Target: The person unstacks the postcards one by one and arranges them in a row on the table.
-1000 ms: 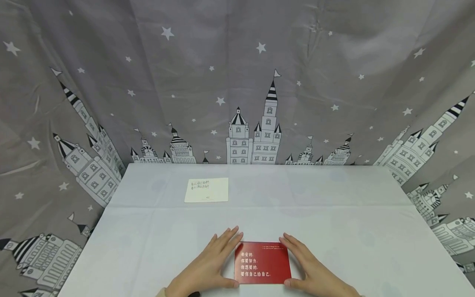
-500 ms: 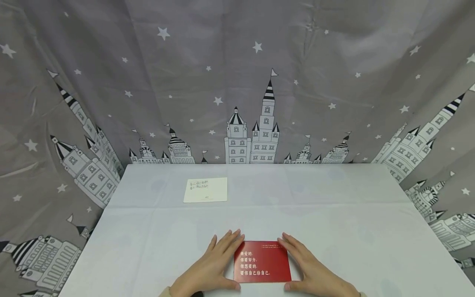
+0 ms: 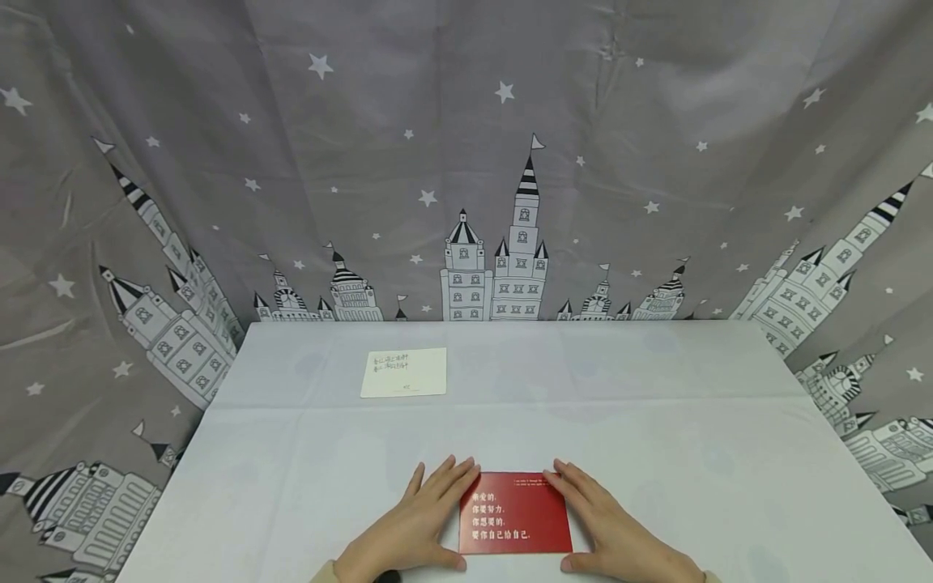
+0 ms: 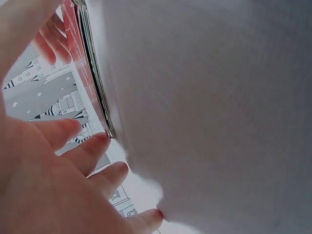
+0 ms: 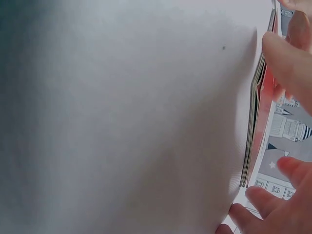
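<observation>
A red card (image 3: pixel 515 514) with white lettering lies flat near the front of the table. Seen edge-on in the left wrist view, it tops a thin stack of cards (image 4: pixel 92 63); the layered edge of the stack (image 5: pixel 254 105) also shows in the right wrist view. At the stack's left side is my left hand (image 3: pixel 415 522), fingers extended and spread, fingertips at the far left corner, thumb by the near left corner. Mirroring it on the right, my right hand (image 3: pixel 615 526) has its fingers over the far right corner and its thumb by the near right one.
A cream card (image 3: pixel 404 372) with handwriting lies farther back, left of centre. White cloth covers the table (image 3: pixel 656 437). A grey curtain (image 3: pixel 466 121) printed with castles and stars hangs behind it and along both sides.
The right fingertips have moved slightly inward over the stack's far right corner. The left fingers have shifted slightly at the far left corner. The stack has hardly moved; the head view has shifted a little.
</observation>
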A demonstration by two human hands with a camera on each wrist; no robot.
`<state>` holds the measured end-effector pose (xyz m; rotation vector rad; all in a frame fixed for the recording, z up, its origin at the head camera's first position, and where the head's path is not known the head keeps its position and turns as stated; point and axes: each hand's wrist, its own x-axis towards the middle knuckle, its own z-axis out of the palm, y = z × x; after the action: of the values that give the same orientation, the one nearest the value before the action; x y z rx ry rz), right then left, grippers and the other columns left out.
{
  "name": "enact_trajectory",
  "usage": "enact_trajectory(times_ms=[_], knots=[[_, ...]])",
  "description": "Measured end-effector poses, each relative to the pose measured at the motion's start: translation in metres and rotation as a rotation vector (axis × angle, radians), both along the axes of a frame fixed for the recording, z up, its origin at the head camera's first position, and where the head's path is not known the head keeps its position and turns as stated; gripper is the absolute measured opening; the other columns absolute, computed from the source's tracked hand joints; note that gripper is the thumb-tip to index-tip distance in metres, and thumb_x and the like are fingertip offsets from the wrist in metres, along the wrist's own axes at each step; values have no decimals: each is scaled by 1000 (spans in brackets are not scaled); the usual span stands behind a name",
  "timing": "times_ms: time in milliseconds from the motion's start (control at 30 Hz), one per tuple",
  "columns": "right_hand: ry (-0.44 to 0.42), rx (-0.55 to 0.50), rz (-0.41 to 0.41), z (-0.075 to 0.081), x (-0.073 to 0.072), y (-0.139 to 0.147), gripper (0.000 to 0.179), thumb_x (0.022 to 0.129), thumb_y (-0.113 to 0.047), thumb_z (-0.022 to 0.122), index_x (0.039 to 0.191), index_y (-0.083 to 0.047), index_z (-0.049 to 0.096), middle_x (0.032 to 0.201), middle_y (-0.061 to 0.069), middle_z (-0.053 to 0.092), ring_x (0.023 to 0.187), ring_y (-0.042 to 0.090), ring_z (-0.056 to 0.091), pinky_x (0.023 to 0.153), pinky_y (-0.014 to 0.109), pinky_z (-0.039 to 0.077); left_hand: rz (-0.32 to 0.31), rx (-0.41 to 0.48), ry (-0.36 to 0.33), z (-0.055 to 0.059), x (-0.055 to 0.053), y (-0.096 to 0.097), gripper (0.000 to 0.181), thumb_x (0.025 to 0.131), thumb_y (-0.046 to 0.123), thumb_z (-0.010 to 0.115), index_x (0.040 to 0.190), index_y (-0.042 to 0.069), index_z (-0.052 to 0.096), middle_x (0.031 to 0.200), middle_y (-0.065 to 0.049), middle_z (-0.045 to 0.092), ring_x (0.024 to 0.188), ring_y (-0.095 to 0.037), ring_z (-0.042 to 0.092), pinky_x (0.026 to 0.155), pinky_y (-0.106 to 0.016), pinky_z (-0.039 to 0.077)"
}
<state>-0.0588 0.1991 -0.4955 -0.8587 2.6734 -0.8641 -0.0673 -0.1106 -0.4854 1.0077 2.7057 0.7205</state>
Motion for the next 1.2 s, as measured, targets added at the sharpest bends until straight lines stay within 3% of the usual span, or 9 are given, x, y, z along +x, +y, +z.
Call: enact_trajectory(times_ms=[367,667,800,1200], knots=[[128,78,-4,0,-2,-3,99,64,-46,75,144,-19,22,145,4,24,129,22,23,90,46,42,-4,-26,-6,1,-1,1,104,63,44,77,144,11,20,146,-5,23,133,-31,16,99,-62,9],[145,91,-8,-2,-2,-4,94,69,-53,68,143,-16,24,144,3,27,130,24,23,93,49,38,19,-33,14,2,0,3,98,64,40,77,143,13,25,143,-2,30,132,-27,21,100,-61,12],[131,98,-9,-1,-1,-4,94,69,-56,66,143,-17,24,144,2,27,130,23,23,93,49,37,16,-23,41,1,0,3,98,63,40,78,142,13,26,141,-2,32,131,-28,23,99,-61,14],[57,78,-22,4,-1,-4,93,70,-51,69,144,-20,22,145,0,26,131,24,21,92,49,38,7,-16,17,3,0,2,95,66,36,77,142,13,26,141,-1,30,131,-26,23,101,-59,14]])
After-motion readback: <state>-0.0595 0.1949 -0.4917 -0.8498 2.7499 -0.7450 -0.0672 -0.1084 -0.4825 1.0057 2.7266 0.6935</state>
